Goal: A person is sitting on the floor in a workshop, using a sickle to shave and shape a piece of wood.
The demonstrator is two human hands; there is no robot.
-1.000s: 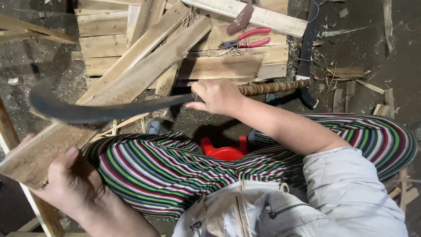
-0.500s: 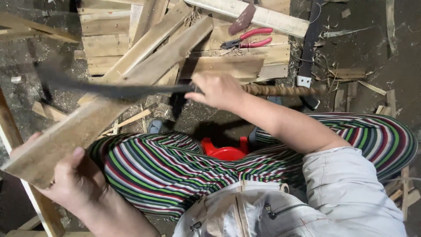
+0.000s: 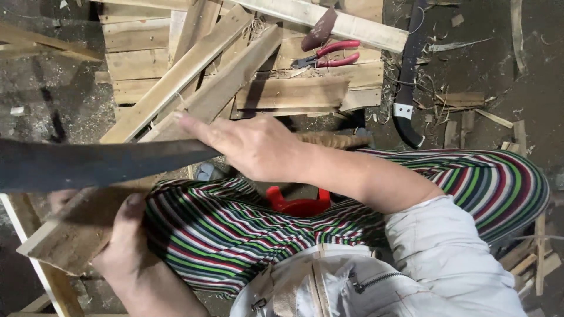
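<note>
our right hand (image 3: 258, 147) grips the long dark blade (image 3: 88, 165), lying level across the left of the frame. our left hand (image 3: 126, 246) clamps the plank (image 3: 194, 105) at lower left; it slants to upper right under the blade.

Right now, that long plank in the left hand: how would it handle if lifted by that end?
The plank looks stiff: straight along its length. Probably top-heavy, since the left hand grips only the near end. Its rough, splintery face likely won't slip, and the flat board won't roll.
</note>
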